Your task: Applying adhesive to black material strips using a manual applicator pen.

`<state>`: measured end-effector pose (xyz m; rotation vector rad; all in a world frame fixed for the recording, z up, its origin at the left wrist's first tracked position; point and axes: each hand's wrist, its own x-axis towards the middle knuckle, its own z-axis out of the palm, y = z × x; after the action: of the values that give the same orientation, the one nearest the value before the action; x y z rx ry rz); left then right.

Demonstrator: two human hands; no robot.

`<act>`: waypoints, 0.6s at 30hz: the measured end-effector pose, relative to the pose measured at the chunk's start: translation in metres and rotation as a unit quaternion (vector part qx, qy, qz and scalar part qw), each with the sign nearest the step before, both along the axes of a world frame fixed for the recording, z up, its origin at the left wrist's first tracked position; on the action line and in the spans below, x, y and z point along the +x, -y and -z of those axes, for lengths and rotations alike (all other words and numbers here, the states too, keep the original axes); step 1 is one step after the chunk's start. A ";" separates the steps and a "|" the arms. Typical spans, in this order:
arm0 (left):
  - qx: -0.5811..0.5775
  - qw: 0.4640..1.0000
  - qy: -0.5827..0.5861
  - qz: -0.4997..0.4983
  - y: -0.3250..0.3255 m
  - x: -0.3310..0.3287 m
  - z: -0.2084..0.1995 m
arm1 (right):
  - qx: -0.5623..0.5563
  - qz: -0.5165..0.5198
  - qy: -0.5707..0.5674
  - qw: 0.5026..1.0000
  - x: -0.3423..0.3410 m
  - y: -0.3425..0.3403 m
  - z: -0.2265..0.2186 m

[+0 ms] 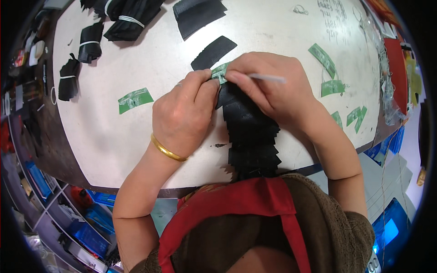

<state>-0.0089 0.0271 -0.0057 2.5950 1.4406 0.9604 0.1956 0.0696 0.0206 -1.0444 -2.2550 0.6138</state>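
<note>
My left hand [184, 111], with a gold bangle at the wrist, pinches a small green template [221, 71] against black fabric, its fingertips at the template's left end. In my right hand [277, 84] is a thin whitish pen-like stick [269, 78], gripped as for writing. Its tip is hidden behind the fingers, close to the template. Below my hands, overlapping black fabric pieces [250, 120] with stepped edges run toward my body. Just beyond my fingers lies a single black fabric piece [214, 52].
Another green template [135, 100] rests on the white tabletop [109, 145] at left. Several more green templates [322, 59] are scattered at right. Black bundles tied with white bands [91, 43] sit at upper left, and a black fabric stack [198, 17] at the far side.
</note>
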 end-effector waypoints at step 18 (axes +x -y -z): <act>-0.107 0.991 0.059 0.053 0.002 -0.011 -0.016 | -0.231 0.110 -0.244 0.935 0.024 -0.012 -0.011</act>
<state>-0.0199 0.0251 0.0106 2.3925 1.2855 0.8762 0.2195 0.0819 0.0313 -1.1802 -1.5707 1.1934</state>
